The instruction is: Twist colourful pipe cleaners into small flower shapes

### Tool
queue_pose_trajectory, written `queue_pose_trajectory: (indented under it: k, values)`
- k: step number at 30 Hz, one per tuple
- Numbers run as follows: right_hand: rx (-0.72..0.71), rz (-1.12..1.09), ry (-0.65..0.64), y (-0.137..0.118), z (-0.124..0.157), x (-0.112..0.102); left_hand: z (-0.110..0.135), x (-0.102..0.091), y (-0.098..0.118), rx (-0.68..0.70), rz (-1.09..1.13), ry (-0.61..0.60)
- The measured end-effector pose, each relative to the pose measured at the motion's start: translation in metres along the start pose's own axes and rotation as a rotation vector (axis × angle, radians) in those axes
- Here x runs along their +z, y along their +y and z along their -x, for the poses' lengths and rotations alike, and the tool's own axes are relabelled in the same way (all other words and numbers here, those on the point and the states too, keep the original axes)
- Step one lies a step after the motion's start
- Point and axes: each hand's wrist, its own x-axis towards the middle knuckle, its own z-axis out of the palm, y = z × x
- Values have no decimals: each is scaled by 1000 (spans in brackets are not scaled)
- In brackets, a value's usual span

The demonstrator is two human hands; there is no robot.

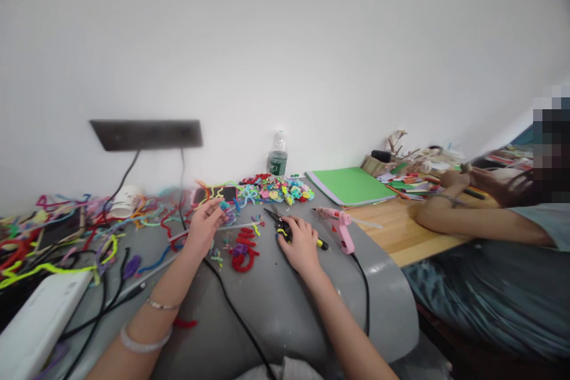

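Note:
My left hand (206,227) pinches a small teal and purple piece of pipe cleaner (224,206) between thumb and fingers, raised a little above the grey table (285,309). My right hand (300,243) is wrapped over the handles of pliers (278,223) with black and yellow grips, and their jaws point away from me, parted. Between my hands lies a red coiled pipe cleaner (244,258) with a purple bit beside it. A pink hot glue gun (341,227) rests to the right of my right hand, with a clear glue stick out of its back.
Tangled pipe cleaners (53,267) and black cables spread over the left side, near a white power bank (48,317). A bottle (278,154), a pile of small colourful pieces (271,189) and a green folder (351,185) line the wall. At right, another person's arm (481,222) rests on a wooden table.

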Motion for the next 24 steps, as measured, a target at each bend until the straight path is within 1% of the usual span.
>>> queue_pose_trajectory:
  k: [5, 8, 12, 15, 18, 19, 20, 21, 24]
  values:
    - [-31, -69, -30, -2, -8, 2, 1, -1, 0, 26, -33, -21]
    - [-33, -91, -62, -6, -15, 2, -1, -2, -2, 74, -56, -25]
    - [-24, -91, -91, -7, -21, 3, 0, -2, 1, 242, -127, 0]
    - [-51, -154, -62, -8, -22, 2, 6, -2, 9, 385, -242, 39]
    - [-132, -355, -8, -18, -28, -4, 13, -4, 18, 474, -377, 38]
    - [-173, -458, -18, -25, -31, -7, 16, -4, 20, 499, -428, 54]
    - [-210, -579, -63, -34, -36, -9, 17, -5, 21, 542, -492, 43]
    - [-226, -702, -140, -44, -42, -11, 18, -6, 23, 594, -566, 25]
    - [-268, -981, -429, -79, -62, -13, 18, -11, 27, 730, -673, -14]
